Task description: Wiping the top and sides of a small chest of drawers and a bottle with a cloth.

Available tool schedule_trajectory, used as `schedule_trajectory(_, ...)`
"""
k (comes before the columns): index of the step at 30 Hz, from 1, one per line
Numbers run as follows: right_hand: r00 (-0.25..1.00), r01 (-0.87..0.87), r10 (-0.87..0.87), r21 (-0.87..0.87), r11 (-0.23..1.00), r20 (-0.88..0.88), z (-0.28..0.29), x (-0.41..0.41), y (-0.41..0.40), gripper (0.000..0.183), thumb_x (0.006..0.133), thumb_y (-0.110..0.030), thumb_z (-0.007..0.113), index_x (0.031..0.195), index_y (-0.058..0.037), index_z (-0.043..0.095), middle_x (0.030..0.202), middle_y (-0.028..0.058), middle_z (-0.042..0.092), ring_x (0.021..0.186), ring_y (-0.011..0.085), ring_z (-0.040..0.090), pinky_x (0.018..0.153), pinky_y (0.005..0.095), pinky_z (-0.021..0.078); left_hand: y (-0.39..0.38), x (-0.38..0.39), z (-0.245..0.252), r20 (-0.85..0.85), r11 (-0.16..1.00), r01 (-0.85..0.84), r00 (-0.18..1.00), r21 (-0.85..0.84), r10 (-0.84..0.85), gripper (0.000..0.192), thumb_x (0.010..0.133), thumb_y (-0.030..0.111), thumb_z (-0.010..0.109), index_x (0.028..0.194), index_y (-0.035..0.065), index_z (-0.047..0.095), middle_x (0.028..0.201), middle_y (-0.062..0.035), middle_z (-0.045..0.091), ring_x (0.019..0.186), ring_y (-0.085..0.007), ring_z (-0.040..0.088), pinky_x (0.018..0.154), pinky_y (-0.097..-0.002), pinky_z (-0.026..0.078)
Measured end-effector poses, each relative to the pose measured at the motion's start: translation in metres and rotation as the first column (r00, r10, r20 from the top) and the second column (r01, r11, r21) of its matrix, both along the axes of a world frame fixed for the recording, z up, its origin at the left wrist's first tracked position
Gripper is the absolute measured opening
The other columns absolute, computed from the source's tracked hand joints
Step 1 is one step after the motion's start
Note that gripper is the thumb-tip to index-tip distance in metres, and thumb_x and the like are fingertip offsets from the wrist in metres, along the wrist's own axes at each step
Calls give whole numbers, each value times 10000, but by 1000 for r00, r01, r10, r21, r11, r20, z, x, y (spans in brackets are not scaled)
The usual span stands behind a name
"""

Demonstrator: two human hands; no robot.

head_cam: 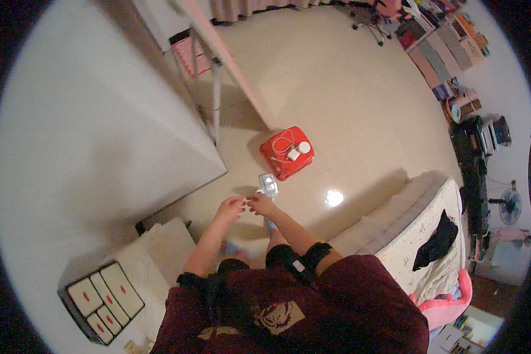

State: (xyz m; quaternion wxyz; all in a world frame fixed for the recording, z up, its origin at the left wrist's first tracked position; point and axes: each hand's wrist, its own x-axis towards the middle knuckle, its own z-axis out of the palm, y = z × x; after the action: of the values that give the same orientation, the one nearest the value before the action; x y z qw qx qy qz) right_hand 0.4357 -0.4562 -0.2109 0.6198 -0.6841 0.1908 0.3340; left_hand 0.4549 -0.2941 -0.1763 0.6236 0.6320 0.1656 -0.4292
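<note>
My left hand [230, 209] and my right hand [260, 204] are close together in front of me, fingers bent and fingertips nearly meeting. A small pale spot shows between them, too blurred to name. Just beyond my right hand is a clear plastic tray or package [269, 185]; whether the hand touches it cannot be made out. Farther ahead, a red plastic stool [286, 170] stands on the floor. On its top lie a looped white cable [275, 140], a white power adapter [294, 154] and a round white disc-shaped item [304, 147].
A white wall corner [203, 163] juts in at left, with a folding table [243, 79] behind it. A bed [394, 248] runs along the right. At lower left is a small drawer unit [104, 301]. A fan [510, 205] and a wheeled chair [371, 26] stand farther off.
</note>
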Motion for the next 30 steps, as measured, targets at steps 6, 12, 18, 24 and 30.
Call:
schedule_trajectory(6,987,135,-91,-376,917,131,-116,24,-117,398,703,-217,587,1028,11,562,744,121,599,595,180,587,508,292,478,-97,37,-66,-56,976,199,979,92,-194,312,822,282,529,1084,112,527,940,-15,590,799,-121,563,638,-270,427)
schedule_trajectory(12,913,406,-371,-427,808,168,-222,68,-166,441,657,-245,637,1017,0,566,806,165,618,701,234,606,604,323,485,-149,86,-167,76,979,184,979,83,-190,297,811,241,538,1041,53,552,870,-48,596,740,-124,565,610,-235,436)
schedule_trajectory(18,708,693,-599,-529,490,373,-286,115,-167,390,617,-268,716,872,0,593,808,173,625,764,302,609,679,406,477,-163,97,-272,76,973,174,979,149,-187,280,820,197,532,1063,58,531,914,-39,585,816,-139,560,650,-279,457)
schedule_trajectory(24,627,657,-727,-693,299,281,-313,138,-193,670,496,-333,805,907,97,496,926,245,568,855,354,571,735,384,467,-182,102,-315,97,991,136,986,16,-136,260,841,206,534,1080,103,520,1016,-20,576,872,-148,562,675,-304,460)
schedule_trajectory(30,549,777,-797,-506,375,251,-333,143,-185,649,503,-356,788,868,113,526,871,237,590,800,347,589,698,385,472,-167,115,-319,73,979,173,981,109,-182,233,834,198,546,1036,82,549,954,-15,596,840,-133,567,658,-263,452)
